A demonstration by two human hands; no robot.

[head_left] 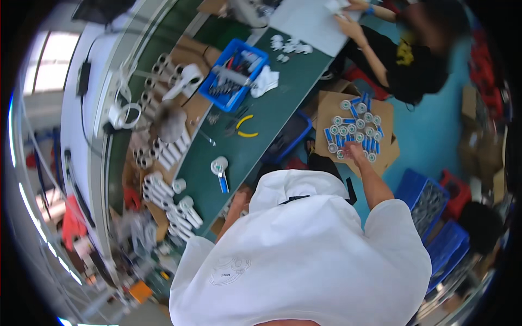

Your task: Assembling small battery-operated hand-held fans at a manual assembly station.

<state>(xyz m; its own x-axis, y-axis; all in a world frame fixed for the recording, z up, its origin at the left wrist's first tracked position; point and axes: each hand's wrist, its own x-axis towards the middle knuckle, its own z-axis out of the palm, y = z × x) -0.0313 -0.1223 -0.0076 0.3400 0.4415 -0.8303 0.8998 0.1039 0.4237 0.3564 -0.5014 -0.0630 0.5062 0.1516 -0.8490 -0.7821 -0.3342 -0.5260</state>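
My right hand (356, 153) reaches out to the right, into the near edge of a pile of shower heads (360, 124) with round white heads and blue handles. They lie on a cardboard sheet (333, 103). Its fingers are among the pieces, and I cannot make out whether they grip one. My left hand (240, 200) is low at the near edge of the green workbench (244, 155), its fingers mostly hidden. Close by on the bench lies a single shower head (220, 167), its blue handle pointing toward me.
White handle-like parts (171, 204) crowd the bench's left side. Yellow-handled pliers (246, 126) and a blue tool bin (234, 73) lie farther up. A co-worker (418, 54) handles something white at the far end. Blue crates (424, 201) stand at right.
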